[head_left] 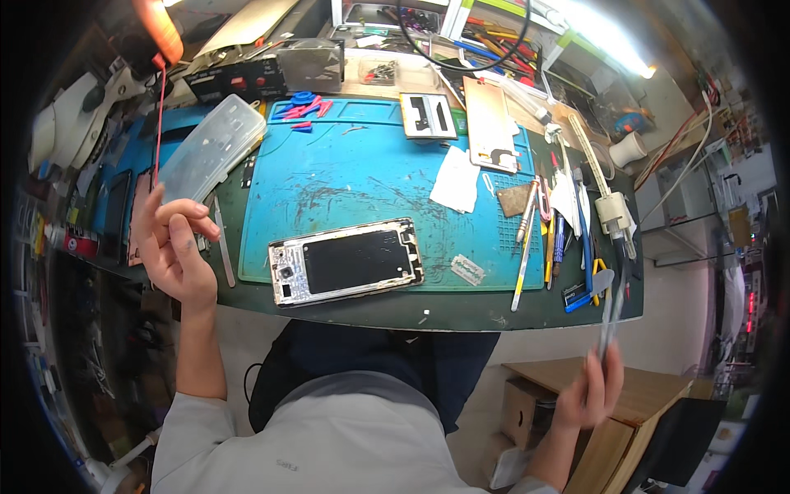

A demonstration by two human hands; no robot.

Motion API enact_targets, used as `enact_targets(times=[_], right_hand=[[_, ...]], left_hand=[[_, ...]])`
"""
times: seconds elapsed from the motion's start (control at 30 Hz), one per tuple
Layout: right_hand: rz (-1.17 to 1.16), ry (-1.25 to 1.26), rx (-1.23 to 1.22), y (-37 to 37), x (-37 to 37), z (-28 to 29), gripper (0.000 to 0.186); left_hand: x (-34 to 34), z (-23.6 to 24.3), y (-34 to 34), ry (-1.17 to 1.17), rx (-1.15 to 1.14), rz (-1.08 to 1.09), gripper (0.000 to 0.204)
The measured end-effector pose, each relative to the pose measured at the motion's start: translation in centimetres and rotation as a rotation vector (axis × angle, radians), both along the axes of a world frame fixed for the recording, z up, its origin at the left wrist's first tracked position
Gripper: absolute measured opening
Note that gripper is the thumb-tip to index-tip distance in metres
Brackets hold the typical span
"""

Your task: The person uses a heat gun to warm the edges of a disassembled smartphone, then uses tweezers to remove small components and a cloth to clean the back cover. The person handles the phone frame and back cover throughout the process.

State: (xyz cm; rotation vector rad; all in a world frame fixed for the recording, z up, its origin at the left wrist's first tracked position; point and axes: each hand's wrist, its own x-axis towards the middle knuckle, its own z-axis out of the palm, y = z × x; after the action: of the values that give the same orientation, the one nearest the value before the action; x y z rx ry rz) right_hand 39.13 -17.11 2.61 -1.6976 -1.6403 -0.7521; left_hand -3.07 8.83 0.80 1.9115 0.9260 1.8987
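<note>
An opened smartphone (354,262) lies near the front edge of the blue work mat (329,181), its black inner panel and metal frame showing. To its left, my left hand (179,251) is raised above the table's left part, fingers loosely bent and apart, holding nothing I can see. A thin red cord (160,123) hangs down close to its fingertips. Beyond the table's right front corner, my right hand (591,393) is closed around a slim grey tool (612,317), blurred, its exact kind unclear. A razor blade (467,270) lies on the mat right of the phone.
Screwdrivers (525,239), blue-handled pliers (586,298) and other hand tools crowd the right side. A clear plastic case (216,148) sits at the left, metal tweezers (223,243) beside the mat. White tissue (455,179) and phone parts (491,123) lie farther back. A wooden cabinet (634,379) stands right.
</note>
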Motion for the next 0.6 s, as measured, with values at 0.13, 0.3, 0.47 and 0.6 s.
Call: enact_targets(times=[0.13, 0.3, 0.47, 0.6], right_hand=[[0.176, 0.124, -0.186, 10.0, 0.1, -0.1, 0.025], [0.028, 0.162, -0.302, 12.8, -0.3, -0.8, 0.026], [-0.048, 0.143, -0.318, 13.3, -0.3, -1.4, 0.027], [-0.082, 0.116, -0.256, 13.4, -1.0, -1.6, 0.025]], left_hand=[[-1.6, -1.1, -0.9, -0.059, -0.004, -0.010, 0.031], [-3.7, -2.3, -0.5, -0.081, 0.151, -0.228, 0.047], [-3.7, -1.9, -1.2, -0.071, 0.035, -0.293, 0.047], [-1.2, -0.2, -0.6, -0.005, 0.116, -0.031, 0.029]])
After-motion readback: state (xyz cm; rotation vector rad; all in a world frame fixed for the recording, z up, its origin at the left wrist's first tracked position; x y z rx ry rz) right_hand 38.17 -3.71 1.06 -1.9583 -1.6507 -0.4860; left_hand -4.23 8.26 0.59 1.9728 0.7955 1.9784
